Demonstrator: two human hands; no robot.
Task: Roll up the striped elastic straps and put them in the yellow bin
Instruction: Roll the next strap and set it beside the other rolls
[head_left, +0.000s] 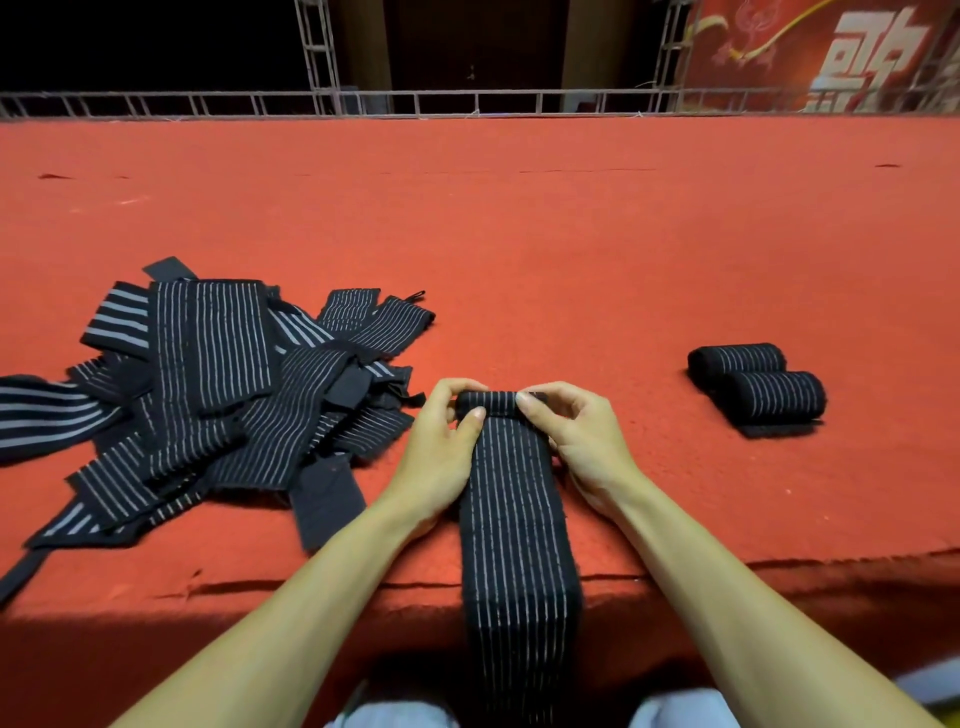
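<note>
**Both hands pinching the rolled end of 1 strap**

Your grip sits near the front edge of the red carpeted platform (571, 234). Left of your grip, a loose pile of striped straps (218, 395) sprawls flat, its nearest ends just beside it. From your grip the striped strap (514, 519) runs back toward you, over the platform edge and down. Right of your grip, well apart, 2 rolled straps (758, 384) lie touching side by side. Your left hand (441, 447) and right hand (576, 436) each pinch an end of the small roll (493, 402), fingers curled over it.
</note>
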